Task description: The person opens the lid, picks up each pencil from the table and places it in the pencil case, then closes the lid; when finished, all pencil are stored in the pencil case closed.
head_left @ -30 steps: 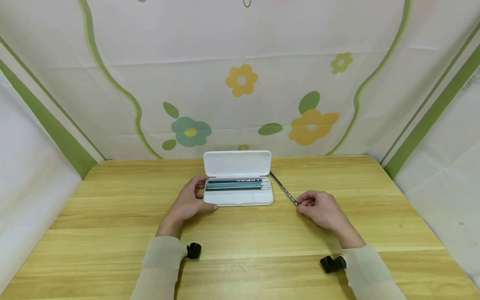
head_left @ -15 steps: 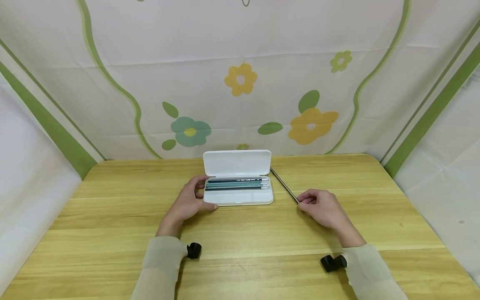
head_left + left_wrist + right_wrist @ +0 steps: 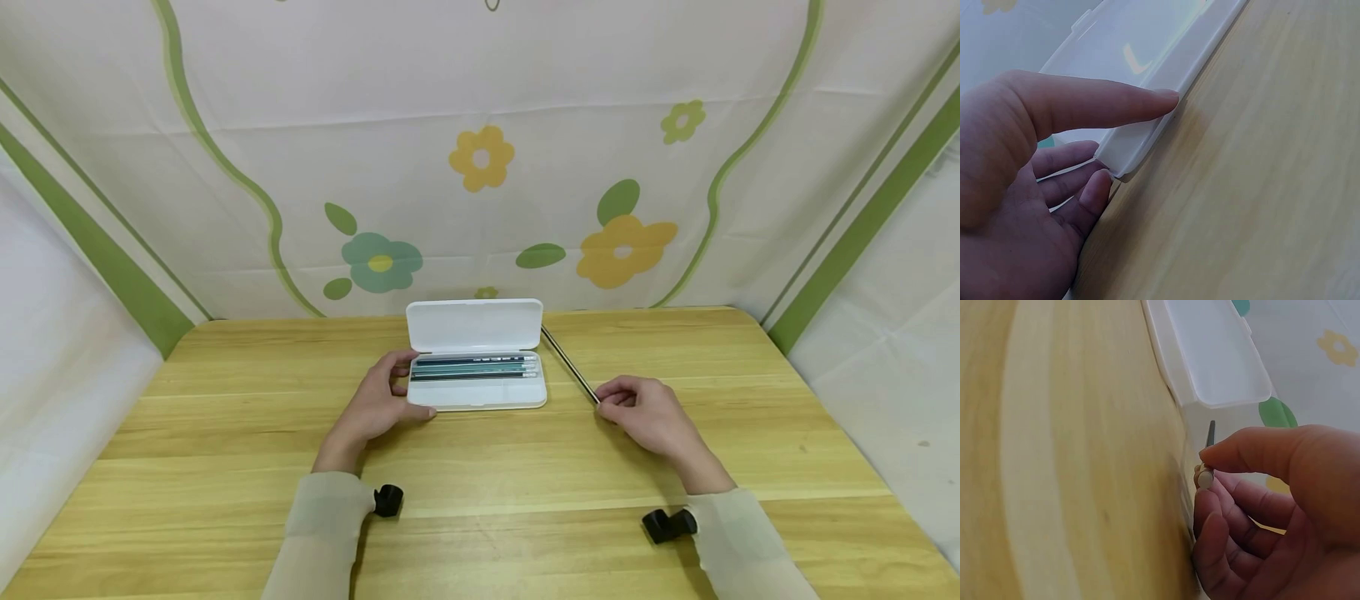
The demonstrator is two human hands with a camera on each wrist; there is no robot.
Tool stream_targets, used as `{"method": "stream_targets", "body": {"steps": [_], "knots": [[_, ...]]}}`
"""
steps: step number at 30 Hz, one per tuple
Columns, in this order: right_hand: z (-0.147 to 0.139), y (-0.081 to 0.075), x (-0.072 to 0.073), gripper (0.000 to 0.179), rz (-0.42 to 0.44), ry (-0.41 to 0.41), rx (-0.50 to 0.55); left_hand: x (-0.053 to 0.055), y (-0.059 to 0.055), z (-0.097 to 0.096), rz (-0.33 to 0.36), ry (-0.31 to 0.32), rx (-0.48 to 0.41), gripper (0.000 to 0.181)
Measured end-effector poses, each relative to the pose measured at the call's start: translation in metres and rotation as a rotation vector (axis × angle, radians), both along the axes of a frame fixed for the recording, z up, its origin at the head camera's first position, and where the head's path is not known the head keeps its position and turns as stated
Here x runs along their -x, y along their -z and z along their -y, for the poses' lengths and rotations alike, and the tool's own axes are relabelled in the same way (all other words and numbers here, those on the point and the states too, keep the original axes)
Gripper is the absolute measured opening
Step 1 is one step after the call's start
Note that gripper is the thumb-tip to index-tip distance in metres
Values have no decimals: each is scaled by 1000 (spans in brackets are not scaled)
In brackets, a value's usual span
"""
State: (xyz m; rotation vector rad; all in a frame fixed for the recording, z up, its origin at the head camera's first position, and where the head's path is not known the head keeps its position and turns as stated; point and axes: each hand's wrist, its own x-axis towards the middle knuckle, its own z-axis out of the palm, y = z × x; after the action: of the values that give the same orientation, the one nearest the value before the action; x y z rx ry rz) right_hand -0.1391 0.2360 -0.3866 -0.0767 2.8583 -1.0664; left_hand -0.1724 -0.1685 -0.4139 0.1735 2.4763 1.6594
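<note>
A white pencil case (image 3: 480, 397) lies with its lid (image 3: 475, 326) raised, and several dark and green pencils (image 3: 472, 367) lie side by side in its back part. My left hand (image 3: 375, 402) grips the case's left end, thumb along the front edge and fingers around the side; in the left wrist view the thumb (image 3: 1116, 103) presses the case's rim. To the right of the case, my right hand (image 3: 648, 417) pinches a dark pencil (image 3: 570, 367) near its eraser end (image 3: 1205, 480). That pencil slants up and left, its far end close to the lid's right side.
A wooden table (image 3: 495, 517) carries everything. Behind it hangs a pale cloth (image 3: 420, 183) with printed flowers, and more pale cloth stands at both sides. Each sleeve carries a small black device, one on the left (image 3: 387, 501) and one on the right (image 3: 669, 526).
The pencil in my right hand has turned about its length, its printed side no longer showing, and its far end has shifted slightly away. My left hand and the case have stayed put.
</note>
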Motion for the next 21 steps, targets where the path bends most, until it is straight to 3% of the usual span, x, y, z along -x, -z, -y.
{"method": "stream_targets", "body": {"steps": [21], "knots": [[-15,-26,-5,27,-95,35,56,0,0,0,-7,1,4,95]]}}
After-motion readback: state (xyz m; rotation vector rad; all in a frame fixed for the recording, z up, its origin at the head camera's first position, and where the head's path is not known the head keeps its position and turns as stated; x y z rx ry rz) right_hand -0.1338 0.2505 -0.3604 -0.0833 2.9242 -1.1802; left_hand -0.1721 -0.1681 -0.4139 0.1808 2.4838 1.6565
